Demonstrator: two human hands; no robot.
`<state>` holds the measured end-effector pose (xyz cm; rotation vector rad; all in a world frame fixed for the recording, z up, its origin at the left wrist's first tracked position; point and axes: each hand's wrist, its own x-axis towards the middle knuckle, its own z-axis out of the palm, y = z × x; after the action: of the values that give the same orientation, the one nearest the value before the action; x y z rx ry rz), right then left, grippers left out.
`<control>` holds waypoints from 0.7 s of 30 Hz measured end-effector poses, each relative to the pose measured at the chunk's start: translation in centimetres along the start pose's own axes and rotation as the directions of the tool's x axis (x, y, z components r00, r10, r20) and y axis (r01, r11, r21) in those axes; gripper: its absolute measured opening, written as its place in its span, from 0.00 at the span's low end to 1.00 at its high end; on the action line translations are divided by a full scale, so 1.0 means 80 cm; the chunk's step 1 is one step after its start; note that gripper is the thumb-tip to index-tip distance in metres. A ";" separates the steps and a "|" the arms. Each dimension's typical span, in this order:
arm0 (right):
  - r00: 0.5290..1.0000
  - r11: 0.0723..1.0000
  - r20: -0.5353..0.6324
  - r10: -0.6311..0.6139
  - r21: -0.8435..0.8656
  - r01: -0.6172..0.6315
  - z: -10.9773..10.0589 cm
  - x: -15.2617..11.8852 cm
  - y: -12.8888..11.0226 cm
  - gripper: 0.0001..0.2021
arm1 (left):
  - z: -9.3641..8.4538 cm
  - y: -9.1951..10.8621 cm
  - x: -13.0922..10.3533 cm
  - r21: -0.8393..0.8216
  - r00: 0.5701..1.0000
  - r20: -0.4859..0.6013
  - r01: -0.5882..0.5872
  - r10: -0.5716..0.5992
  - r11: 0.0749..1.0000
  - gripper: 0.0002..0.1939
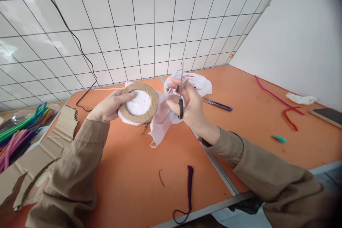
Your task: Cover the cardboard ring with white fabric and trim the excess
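My left hand [112, 104] grips a round cardboard ring [127, 111], thumb on its face. White fabric or thin plastic [139, 103] shows through the ring's opening and sticks out around its edge. A loose flap of the same thin white material [163, 114] hangs to the right of the ring. In my right hand [192, 105] is a pair of scissors [181, 108], blades pointing up and a black handle loop near the thumb. Both hands are raised over the orange table. Behind my right hand lies a white plastic bag with red print [200, 82].
Blue-handled thread snips [217, 104] lie right of my right hand. A dark tassel [190, 185] rests near the front edge. Cut corrugated cardboard [40, 153] and colourful pipe cleaners [21, 139] are at left. Red pipe cleaners [290, 117] and a green piece [279, 138] lie at right.
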<state>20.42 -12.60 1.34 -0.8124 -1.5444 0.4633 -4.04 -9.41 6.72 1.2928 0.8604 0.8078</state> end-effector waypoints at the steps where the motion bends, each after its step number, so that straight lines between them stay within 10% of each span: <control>1: 0.999 1.000 0.032 0.022 0.019 -0.023 -0.003 0.002 0.000 0.23 | -0.001 0.000 0.000 0.010 1.000 0.007 -0.001 0.001 1.000 0.16; 8: 0.947 0.985 0.303 0.102 0.100 -0.138 -0.015 0.013 -0.007 0.17 | -0.001 -0.002 -0.002 0.049 0.995 0.104 -0.017 0.012 0.999 0.15; 21: 0.985 0.997 0.157 0.069 -0.054 -0.061 -0.020 0.024 -0.006 0.06 | -0.005 -0.008 0.005 0.061 0.999 0.016 0.040 -0.041 0.997 0.16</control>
<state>21.89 -11.75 3.24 -0.8827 -1.6856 0.5508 -4.17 -8.95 6.04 1.3297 0.9002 0.7421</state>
